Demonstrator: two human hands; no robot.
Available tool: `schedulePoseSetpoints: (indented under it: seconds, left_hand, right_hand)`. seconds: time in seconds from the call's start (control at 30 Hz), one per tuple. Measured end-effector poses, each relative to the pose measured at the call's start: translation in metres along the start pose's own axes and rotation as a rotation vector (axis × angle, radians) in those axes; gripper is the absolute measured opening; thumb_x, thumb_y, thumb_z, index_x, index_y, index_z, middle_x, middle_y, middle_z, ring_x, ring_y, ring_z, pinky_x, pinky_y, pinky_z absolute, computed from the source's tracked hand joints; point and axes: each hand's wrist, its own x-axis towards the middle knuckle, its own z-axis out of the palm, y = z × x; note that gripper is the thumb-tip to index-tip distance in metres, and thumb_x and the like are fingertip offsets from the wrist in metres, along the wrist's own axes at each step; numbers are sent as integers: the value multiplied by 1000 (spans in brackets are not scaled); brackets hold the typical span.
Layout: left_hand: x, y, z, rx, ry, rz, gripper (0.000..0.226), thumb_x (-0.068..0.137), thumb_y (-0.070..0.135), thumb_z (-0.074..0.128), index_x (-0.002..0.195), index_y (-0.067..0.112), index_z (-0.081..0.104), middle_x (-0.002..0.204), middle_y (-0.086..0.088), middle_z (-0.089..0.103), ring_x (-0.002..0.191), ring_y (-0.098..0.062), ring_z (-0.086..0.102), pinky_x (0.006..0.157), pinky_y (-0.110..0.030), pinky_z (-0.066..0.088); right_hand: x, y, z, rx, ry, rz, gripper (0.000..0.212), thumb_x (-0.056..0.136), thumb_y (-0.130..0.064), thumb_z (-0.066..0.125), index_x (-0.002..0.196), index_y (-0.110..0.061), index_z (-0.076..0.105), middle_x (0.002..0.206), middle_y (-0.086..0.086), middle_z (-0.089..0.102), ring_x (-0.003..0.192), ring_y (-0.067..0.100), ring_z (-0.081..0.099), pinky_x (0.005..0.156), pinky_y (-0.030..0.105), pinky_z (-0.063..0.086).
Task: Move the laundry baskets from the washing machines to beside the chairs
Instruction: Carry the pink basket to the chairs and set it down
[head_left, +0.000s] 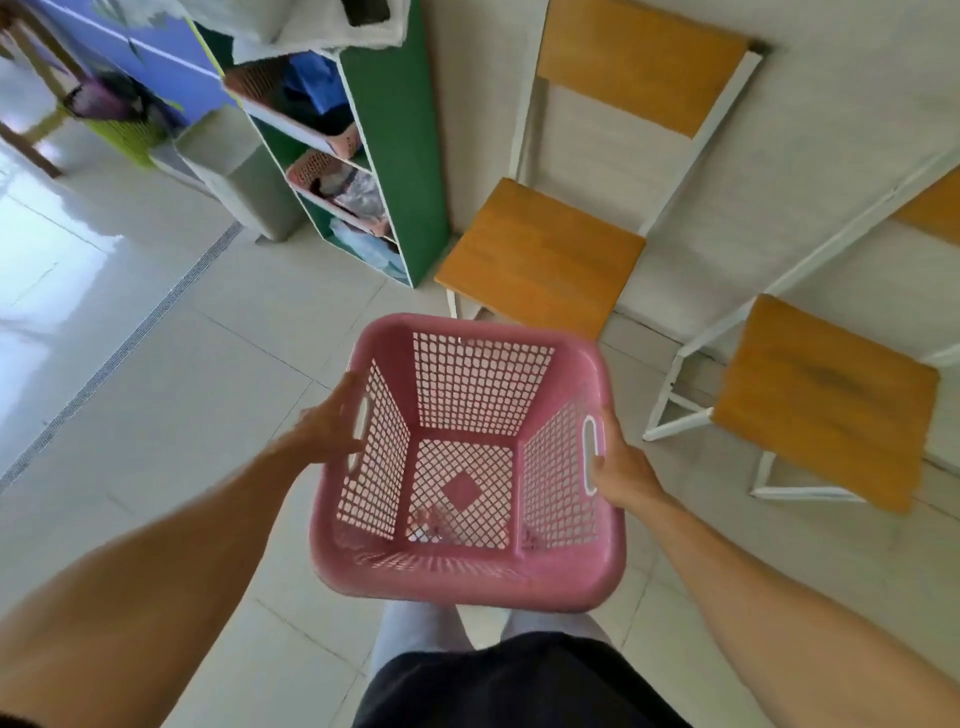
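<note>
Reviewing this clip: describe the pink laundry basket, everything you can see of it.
The pink basket looks like plastic, square, with lattice walls and floor, a solid rolled rim and slot handles on two sides. It appears empty. It is carried above the tiled floor, near two wooden-seated chairs, left hand and right hand at its handles.

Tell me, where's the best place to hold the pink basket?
By the two slot handles in the rim of the pink basket, one on each side. Come in from the sides, as the left hand and right hand do, so it stays level.
</note>
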Motion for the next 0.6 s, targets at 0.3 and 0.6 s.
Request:
schedulePoseSetpoints:
  seconds: [0.3,0.6]
  left_hand:
    - [120,-21,-9,48,-142,308,114,78,24,75,147,57,-10,142,-21,52,90,-34,69,78,-45,59]
    - [218,3,31,150,-143,394,102,82,9,72,155,34,4,137,-6,53,89,-39,71,72,-42,58]
  right_hand:
    - [20,-10,51,168,22,211,85,101,-11,48,153,-51,-5,78,13,64,46,18,61,37,26,46]
    - [101,16,110,354,30,393,91,94,4,55,151,-57,20,125,8,61,74,11,64,47,17,48]
